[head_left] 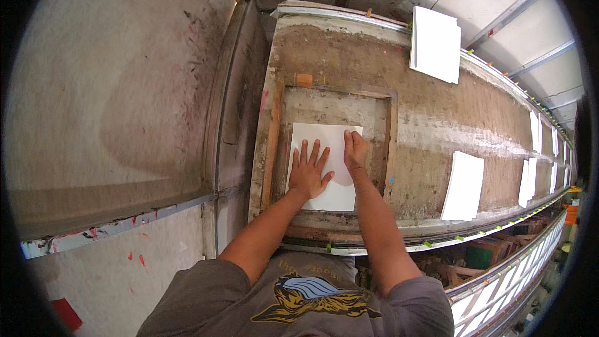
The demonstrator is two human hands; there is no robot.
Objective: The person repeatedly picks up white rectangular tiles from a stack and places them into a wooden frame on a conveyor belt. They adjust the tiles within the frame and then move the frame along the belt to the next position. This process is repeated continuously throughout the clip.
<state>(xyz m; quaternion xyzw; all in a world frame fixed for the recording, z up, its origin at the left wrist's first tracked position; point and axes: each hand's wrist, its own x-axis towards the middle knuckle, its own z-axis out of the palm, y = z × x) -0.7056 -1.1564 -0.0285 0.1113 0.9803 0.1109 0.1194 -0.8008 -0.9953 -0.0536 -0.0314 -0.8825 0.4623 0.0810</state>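
1. White paper lies inside the wooden frame, my left hand spread flat on it.
2. My right hand is curled at its right edge; can't tell if it's pinching.
3. Probably light, bendy, creases easily; I'd hold edges.

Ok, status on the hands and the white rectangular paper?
Left hand open, flat on paper. Right hand curled at its upper-right corner. Brown wooden frame around it; no obstruction seen.
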